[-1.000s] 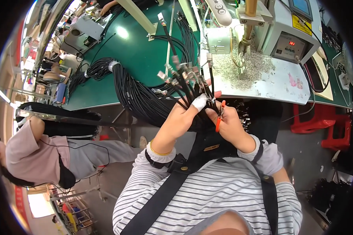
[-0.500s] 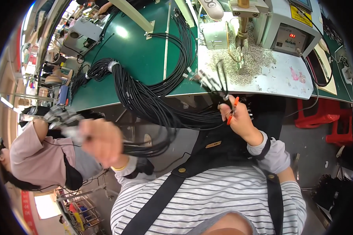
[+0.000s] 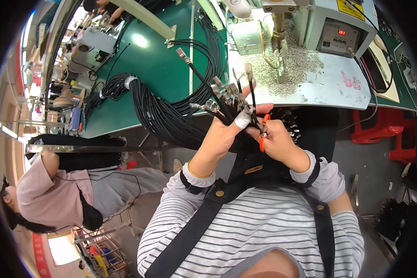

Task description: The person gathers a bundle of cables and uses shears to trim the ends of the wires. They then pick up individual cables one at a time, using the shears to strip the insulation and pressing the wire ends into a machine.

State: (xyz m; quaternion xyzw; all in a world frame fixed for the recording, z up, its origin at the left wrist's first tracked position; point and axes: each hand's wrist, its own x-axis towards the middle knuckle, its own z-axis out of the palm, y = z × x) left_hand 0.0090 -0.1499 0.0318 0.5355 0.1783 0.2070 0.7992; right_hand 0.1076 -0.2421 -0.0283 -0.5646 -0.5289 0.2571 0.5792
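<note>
My left hand (image 3: 220, 139), its thumb wrapped in white tape, closes round a bunch of black cables with metal connectors (image 3: 229, 95) whose ends fan out upward. Right beside it, my right hand (image 3: 281, 144) is closed on a small orange-handled cutting tool (image 3: 264, 134); its jaws are partly hidden. The tool lies close against the cables at my left fingers, and whether it touches one I cannot make out. A thick bundle of black cables (image 3: 160, 109) drapes from the table toward my lap, passing behind my left hand.
On the green table (image 3: 157, 60) stands a press-like machine (image 3: 278, 32) with many small metal bits (image 3: 289, 69) heaped round its base. A grey control box (image 3: 340, 37) is at its right. Red stools (image 3: 375, 127) stand at right; another person (image 3: 55, 194) is at left.
My left hand has come in from the far left to meet my right hand and now grips the cable ends. My right hand stays about where it was, with the orange-handled tool.
</note>
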